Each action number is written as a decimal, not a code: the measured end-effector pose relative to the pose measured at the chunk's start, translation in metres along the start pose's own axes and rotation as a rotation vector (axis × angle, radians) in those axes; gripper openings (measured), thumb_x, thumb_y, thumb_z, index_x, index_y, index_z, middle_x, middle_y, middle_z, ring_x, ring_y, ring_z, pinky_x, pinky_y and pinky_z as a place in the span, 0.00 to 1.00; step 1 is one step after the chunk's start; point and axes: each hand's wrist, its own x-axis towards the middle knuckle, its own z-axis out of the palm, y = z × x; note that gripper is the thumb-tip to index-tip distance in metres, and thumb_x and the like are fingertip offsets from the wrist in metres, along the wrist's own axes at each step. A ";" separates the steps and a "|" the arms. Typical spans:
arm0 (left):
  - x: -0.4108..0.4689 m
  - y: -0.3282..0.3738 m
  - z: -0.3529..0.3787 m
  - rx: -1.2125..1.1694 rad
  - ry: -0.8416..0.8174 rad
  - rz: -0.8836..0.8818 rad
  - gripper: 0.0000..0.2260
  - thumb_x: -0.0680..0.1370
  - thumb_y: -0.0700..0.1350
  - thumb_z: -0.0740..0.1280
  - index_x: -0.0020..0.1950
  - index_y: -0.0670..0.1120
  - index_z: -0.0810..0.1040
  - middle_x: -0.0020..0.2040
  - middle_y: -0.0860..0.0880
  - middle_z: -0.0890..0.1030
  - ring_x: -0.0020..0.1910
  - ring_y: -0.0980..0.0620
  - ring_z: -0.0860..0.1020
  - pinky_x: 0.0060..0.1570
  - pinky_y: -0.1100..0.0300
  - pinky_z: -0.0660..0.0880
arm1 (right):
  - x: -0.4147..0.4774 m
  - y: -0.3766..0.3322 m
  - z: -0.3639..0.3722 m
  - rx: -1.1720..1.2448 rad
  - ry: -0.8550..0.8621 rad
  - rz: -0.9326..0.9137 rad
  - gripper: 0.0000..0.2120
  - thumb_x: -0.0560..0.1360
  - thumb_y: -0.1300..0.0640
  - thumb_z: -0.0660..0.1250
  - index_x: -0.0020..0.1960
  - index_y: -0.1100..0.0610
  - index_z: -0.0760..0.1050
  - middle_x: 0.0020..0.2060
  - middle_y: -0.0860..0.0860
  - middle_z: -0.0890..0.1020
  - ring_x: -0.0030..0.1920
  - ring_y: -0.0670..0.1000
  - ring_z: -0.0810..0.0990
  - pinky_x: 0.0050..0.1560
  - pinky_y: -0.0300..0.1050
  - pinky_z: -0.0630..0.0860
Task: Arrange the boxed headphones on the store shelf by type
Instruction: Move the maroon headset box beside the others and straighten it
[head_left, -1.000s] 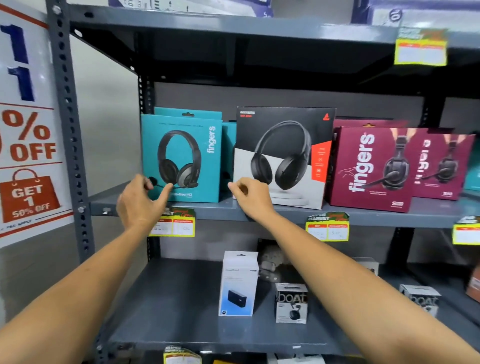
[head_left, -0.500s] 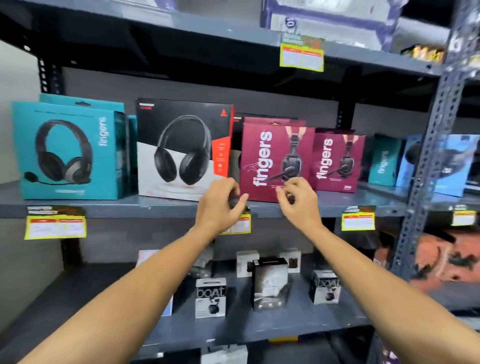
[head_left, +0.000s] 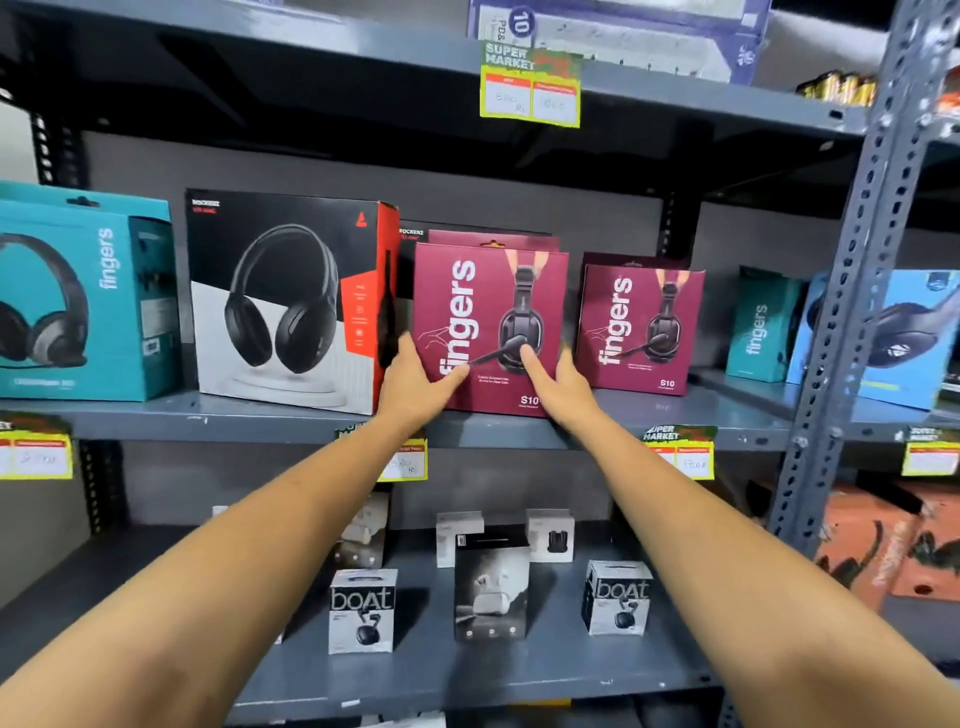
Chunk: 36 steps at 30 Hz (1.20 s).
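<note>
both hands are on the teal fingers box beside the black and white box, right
No. The head view shows the left hand and right hand on the maroon fingers box, not a teal one, beside the black and white box.

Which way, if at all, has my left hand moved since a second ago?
Yes: the left hand went right, from the teal box past the black box to the front maroon box.

On the shelf (head_left: 675, 415), the front S10 box (head_left: 488, 291) stands right of the Rockerz box (head_left: 280, 301).
</note>
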 end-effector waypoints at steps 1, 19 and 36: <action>-0.001 -0.001 0.000 0.016 0.033 0.035 0.34 0.70 0.58 0.73 0.69 0.45 0.65 0.63 0.46 0.77 0.62 0.45 0.76 0.61 0.47 0.73 | 0.001 0.000 -0.002 0.030 0.009 -0.005 0.39 0.77 0.36 0.57 0.79 0.55 0.47 0.75 0.56 0.63 0.74 0.57 0.63 0.70 0.48 0.60; -0.019 0.031 0.048 0.190 0.168 0.265 0.40 0.69 0.69 0.66 0.75 0.51 0.61 0.61 0.48 0.77 0.60 0.48 0.74 0.57 0.47 0.75 | 0.006 0.032 -0.070 -0.029 0.134 -0.112 0.38 0.77 0.35 0.54 0.77 0.59 0.55 0.76 0.55 0.63 0.76 0.55 0.59 0.74 0.49 0.56; -0.003 0.078 0.196 0.200 -0.096 0.290 0.28 0.72 0.50 0.74 0.66 0.44 0.67 0.60 0.44 0.80 0.56 0.43 0.79 0.56 0.50 0.75 | 0.042 0.122 -0.191 -0.129 0.122 0.035 0.32 0.82 0.43 0.50 0.78 0.60 0.47 0.77 0.56 0.58 0.76 0.54 0.57 0.72 0.45 0.55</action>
